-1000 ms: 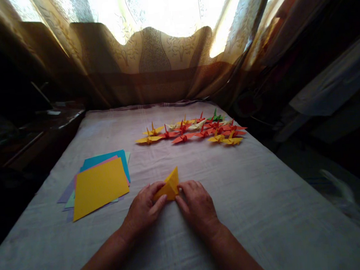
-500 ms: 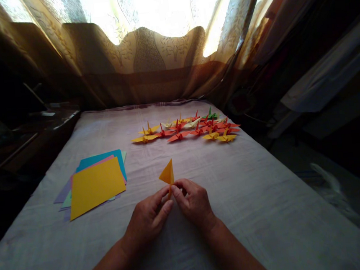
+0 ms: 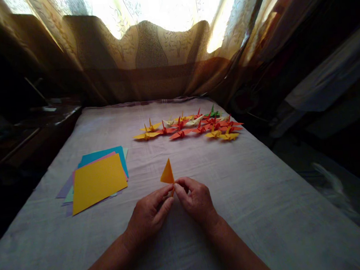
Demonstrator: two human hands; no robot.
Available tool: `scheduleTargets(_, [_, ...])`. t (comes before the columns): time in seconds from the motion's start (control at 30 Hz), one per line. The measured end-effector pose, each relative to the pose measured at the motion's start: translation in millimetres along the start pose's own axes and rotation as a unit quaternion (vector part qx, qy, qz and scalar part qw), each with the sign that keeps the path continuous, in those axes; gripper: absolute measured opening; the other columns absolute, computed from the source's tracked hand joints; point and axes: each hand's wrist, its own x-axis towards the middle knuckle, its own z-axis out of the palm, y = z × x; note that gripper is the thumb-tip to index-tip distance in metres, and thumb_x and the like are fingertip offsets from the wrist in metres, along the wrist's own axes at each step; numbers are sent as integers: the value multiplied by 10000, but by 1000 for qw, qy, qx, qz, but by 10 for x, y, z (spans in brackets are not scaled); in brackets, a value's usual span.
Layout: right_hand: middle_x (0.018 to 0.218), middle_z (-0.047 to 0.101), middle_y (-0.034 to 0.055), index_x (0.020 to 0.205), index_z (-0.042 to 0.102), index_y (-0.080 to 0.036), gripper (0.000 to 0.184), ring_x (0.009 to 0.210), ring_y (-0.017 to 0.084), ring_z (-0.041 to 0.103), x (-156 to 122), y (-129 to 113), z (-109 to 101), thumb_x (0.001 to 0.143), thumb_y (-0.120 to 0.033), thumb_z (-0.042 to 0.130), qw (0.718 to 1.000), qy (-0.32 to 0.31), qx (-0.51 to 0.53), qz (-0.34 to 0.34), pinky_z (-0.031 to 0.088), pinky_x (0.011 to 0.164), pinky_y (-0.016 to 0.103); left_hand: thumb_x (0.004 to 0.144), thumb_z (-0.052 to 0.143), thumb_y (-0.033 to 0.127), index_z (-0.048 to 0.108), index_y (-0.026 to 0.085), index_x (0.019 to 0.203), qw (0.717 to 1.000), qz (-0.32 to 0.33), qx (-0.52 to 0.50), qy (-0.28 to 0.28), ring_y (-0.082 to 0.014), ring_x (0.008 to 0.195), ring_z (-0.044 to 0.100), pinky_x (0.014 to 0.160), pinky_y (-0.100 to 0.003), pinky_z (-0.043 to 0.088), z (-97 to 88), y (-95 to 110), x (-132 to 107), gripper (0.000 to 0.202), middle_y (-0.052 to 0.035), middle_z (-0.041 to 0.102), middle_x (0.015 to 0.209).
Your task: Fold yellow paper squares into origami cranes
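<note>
A small folded piece of yellow-orange origami paper (image 3: 167,172) stands up between my hands, its pointed triangular flap tilted away from me. My left hand (image 3: 149,210) pinches its lower part from the left, fingertips and thumb at a narrow strip. From the other side my right hand (image 3: 196,198) grips the same paper, thumb and forefinger pressed together at the base of the flap. My fingers hide most of the lower folds.
Left of my hands lies a fanned stack of coloured paper sheets (image 3: 99,182), yellow on top. Several folded paper cranes (image 3: 181,133) in red, yellow, white and green sit farther back on the cloth-covered table (image 3: 252,212). A patterned curtain (image 3: 150,49) hangs beyond the far edge.
The paper's triangular flap has turned slightly and leans a little differently. Both hands keep their pinch almost in place. The whole view has shifted slightly.
</note>
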Motion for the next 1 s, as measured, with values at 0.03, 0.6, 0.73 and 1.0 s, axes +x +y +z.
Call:
scheduleTargets(0.03, [715, 693, 2, 791, 679, -201, 235, 616, 129, 593, 2, 6, 3, 887, -336, 512, 1000, -2, 5, 5, 431, 649, 227, 938, 499, 337, 647, 249, 1250, 1000, -10, -7, 0, -191, 1022, 716, 891, -272, 562, -4, 9, 3, 356, -37, 730, 1194])
scheduleTargets(0.6, [668, 724, 3, 758, 721, -205, 230, 558, 129, 638, 12, 14, -13, 848, -290, 527, 999, 28, 41, 22, 458, 579, 205, 877, 602, 449, 458, 214, 1407, 991, -9, 42, 124, -275, 1260, 569, 979, -440, 538, -7, -225, 42, 598, -138, 538, 1429])
scheduleTargets(0.73, [671, 726, 4, 777, 734, -198, 215, 561, 124, 641, -4, -2, 1, 856, -242, 538, 999, 38, 24, -26, 459, 583, 201, 913, 560, 444, 575, 235, 1333, 998, -25, 8, 49, -253, 1182, 639, 972, -404, 549, 4, -214, 43, 470, -90, 650, 1326])
scheduleTargets(1.0, [790, 761, 44, 835, 741, -206, 213, 685, 142, 692, -28, 15, 56, 912, -213, 543, 990, 23, 25, -139, 505, 687, 212, 885, 592, 426, 635, 259, 1282, 997, -43, -51, 44, -225, 1009, 724, 836, -331, 608, -15, -103, 49, 433, -57, 694, 1262])
